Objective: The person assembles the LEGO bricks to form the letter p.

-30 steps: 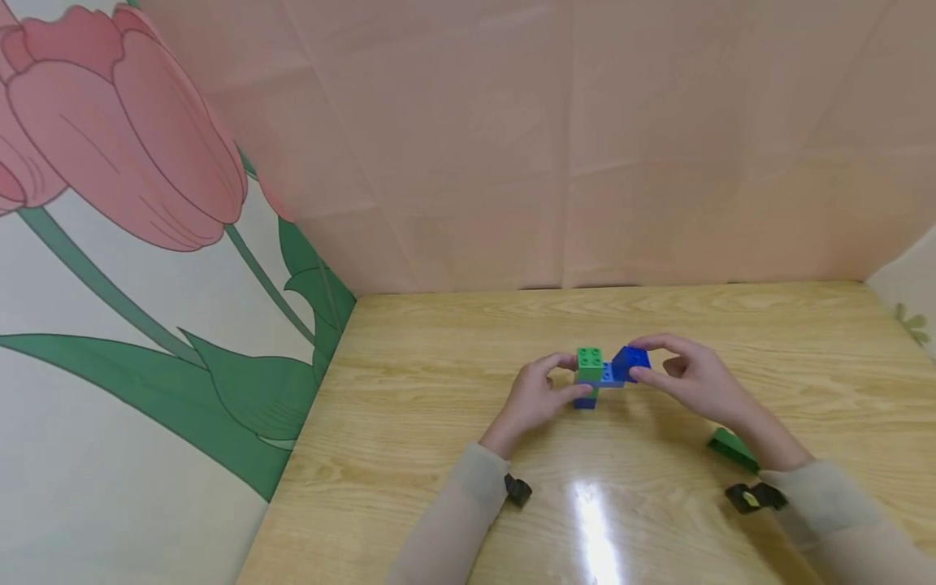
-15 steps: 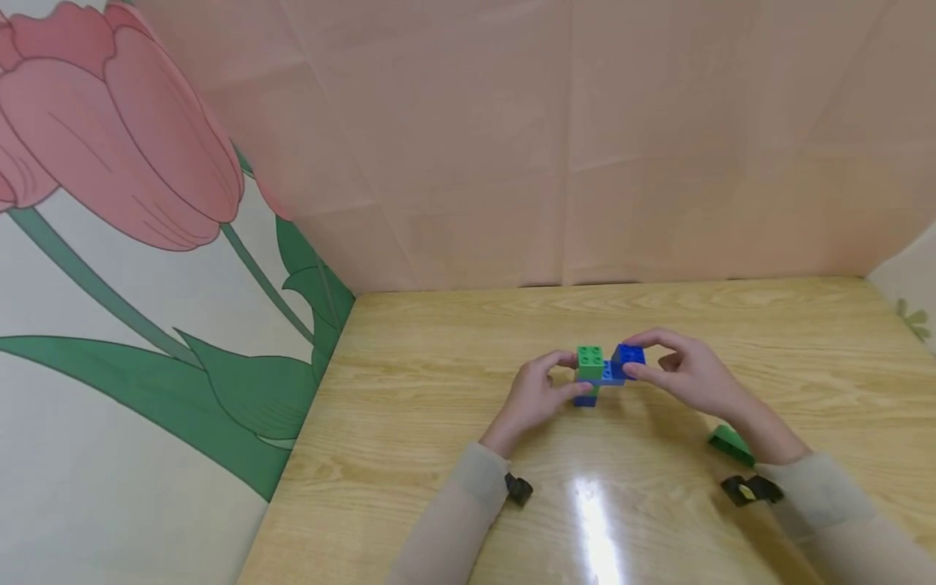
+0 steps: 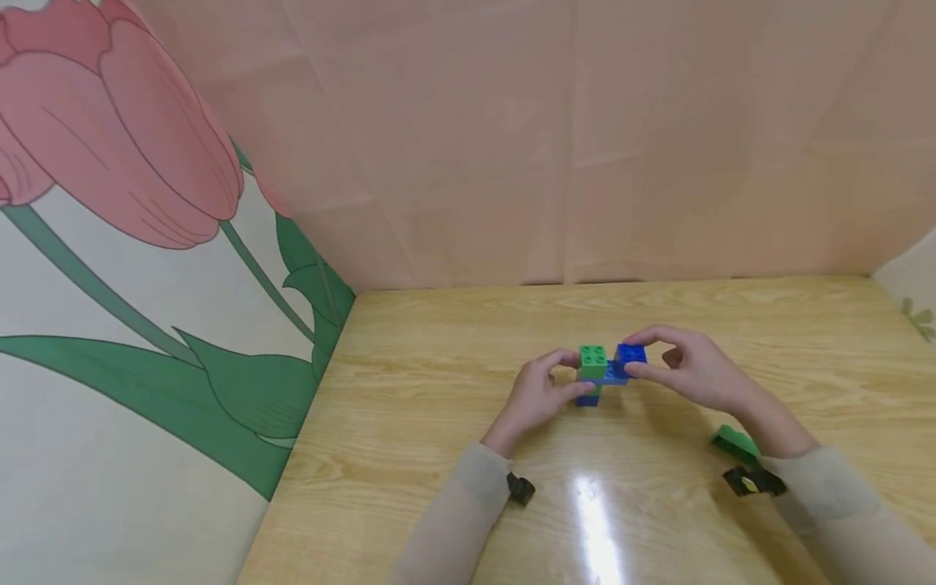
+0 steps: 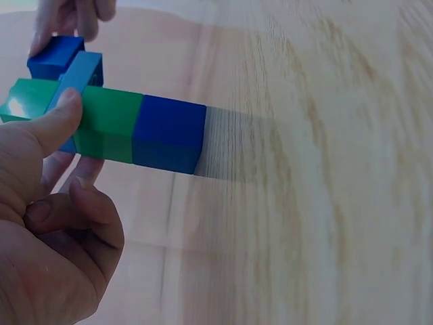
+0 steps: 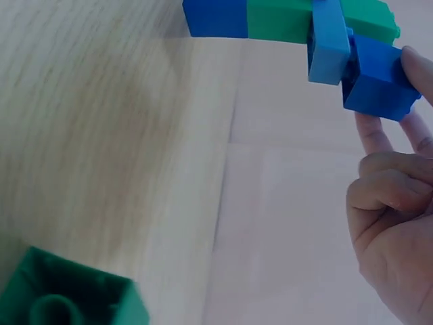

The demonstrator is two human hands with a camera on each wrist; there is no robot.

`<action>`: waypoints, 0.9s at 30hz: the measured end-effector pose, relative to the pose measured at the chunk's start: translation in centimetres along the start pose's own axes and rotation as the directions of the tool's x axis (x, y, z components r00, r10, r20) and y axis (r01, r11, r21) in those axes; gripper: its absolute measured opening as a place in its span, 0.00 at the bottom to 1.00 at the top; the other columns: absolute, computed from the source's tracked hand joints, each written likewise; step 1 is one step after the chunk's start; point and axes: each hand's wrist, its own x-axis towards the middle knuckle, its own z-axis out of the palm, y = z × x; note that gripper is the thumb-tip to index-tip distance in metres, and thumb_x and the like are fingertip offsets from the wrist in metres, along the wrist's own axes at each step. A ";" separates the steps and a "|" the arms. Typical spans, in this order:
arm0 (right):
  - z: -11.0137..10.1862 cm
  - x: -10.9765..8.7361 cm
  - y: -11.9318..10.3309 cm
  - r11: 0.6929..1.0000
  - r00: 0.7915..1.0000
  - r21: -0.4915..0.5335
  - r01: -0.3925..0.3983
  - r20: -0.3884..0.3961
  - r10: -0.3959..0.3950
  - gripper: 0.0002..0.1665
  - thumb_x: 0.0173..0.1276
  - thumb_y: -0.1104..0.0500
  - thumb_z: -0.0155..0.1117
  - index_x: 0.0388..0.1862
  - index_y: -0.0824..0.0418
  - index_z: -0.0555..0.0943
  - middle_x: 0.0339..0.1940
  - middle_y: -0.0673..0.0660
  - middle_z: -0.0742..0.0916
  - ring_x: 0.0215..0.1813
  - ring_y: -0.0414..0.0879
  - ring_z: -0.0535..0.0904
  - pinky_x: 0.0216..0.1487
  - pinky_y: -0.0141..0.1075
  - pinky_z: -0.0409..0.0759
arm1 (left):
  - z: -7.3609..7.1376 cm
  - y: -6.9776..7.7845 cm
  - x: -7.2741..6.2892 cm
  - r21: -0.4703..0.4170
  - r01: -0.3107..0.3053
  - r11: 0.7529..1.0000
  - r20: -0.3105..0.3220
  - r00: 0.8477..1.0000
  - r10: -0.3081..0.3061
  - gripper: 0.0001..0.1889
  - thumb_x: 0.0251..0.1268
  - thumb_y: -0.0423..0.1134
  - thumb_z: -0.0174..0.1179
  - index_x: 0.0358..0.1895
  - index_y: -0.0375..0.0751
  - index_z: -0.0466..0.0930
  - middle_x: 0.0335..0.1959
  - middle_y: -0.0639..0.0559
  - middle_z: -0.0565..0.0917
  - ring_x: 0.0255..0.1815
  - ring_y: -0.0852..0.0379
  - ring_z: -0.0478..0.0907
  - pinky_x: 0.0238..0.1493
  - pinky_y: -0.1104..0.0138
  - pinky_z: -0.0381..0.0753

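My left hand [image 3: 537, 396] holds an upright stack of toy building bricks, thumb on its near side. A dark blue brick [image 4: 169, 135] forms its foot, with a green brick [image 4: 108, 122] above. Crosswise over that lies a flat light blue brick [image 5: 329, 47], jutting right, with another green brick [image 3: 592, 363] on top. My right hand [image 3: 695, 370] pinches a second dark blue brick [image 5: 379, 78] at the jutting end. In the right wrist view this brick sits slightly askew against the light blue one; whether it is fully pressed down I cannot tell.
A loose green brick [image 3: 734, 444] lies near my right forearm, its hollow underside showing in the right wrist view. The wooden table [image 3: 409, 366] ends at a pink cloth backdrop [image 3: 453, 162]. A tulip-printed wall [image 3: 146, 284] borders the left side.
The right hand has shifted slightly left, levelling the tilted dark blue brick over the light blue one's end. My left hand keeps its hold on the stack, nearly still.
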 end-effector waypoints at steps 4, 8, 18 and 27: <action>0.4 -0.7 0.6 0.999 0.997 -0.026 0.033 -0.072 -0.035 0.17 0.73 0.56 0.72 0.58 0.50 0.84 0.33 0.51 0.83 0.15 0.39 0.63 0.15 0.34 0.66 | 0.2 0.0 -0.1 0.001 0.010 1.000 0.004 1.000 -0.010 0.19 0.64 0.57 0.72 0.56 0.62 0.83 0.54 0.72 0.82 0.63 0.67 0.75 0.60 0.61 0.77; 0.6 -1.2 0.9 0.999 0.991 -0.020 0.046 -0.126 -0.048 0.18 0.71 0.59 0.74 0.58 0.51 0.84 0.16 0.45 0.70 0.15 0.38 0.61 0.14 0.34 0.64 | 0.2 0.1 -0.1 0.005 0.007 1.000 0.005 1.000 -0.007 0.20 0.63 0.57 0.72 0.56 0.62 0.83 0.54 0.73 0.82 0.62 0.67 0.75 0.59 0.62 0.77; 0.6 -1.0 1.0 0.998 0.993 0.004 0.060 -0.102 -0.059 0.21 0.70 0.63 0.73 0.60 0.54 0.82 0.13 0.43 0.71 0.14 0.34 0.60 0.12 0.33 0.61 | -0.1 0.2 -0.3 -0.004 0.017 1.000 0.001 1.000 -0.017 0.20 0.63 0.57 0.72 0.57 0.61 0.83 0.55 0.72 0.82 0.62 0.67 0.75 0.59 0.63 0.77; 0.4 -0.4 0.0 0.994 0.992 -0.032 0.100 -0.072 -0.102 0.20 0.69 0.64 0.75 0.58 0.54 0.84 0.42 0.55 0.85 0.14 0.36 0.60 0.13 0.33 0.63 | -0.3 0.2 -0.2 -0.004 -0.013 1.000 0.000 1.000 0.013 0.21 0.63 0.57 0.72 0.57 0.59 0.84 0.55 0.71 0.83 0.63 0.64 0.76 0.58 0.63 0.78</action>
